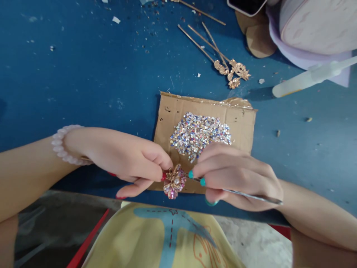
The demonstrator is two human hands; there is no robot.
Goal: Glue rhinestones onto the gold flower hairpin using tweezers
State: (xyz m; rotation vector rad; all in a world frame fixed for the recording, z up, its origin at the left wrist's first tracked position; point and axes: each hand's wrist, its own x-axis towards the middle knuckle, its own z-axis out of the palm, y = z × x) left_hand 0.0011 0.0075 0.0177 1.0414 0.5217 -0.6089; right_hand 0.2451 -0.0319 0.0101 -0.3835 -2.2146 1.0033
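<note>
My left hand [125, 160] pinches a gold flower ornament [174, 181] set with pink and purple stones, held over the near edge of a cardboard sheet [245, 126]. My right hand [237, 178] is closed around a thin metal tool [251, 196], and the tool's tip touches the ornament. A heap of small iridescent rhinestones [200, 134] lies on the cardboard just beyond both hands. A pale bead bracelet [60, 145] circles my left wrist.
Several gold hairpin sticks with flower heads [223, 61] lie on the blue table [83, 74] behind the cardboard. A translucent glue bottle [309, 78] lies at right. A lilac pouch [315, 29], a phone [245, 5] and brown cardboard discs [258, 39] sit at the back right.
</note>
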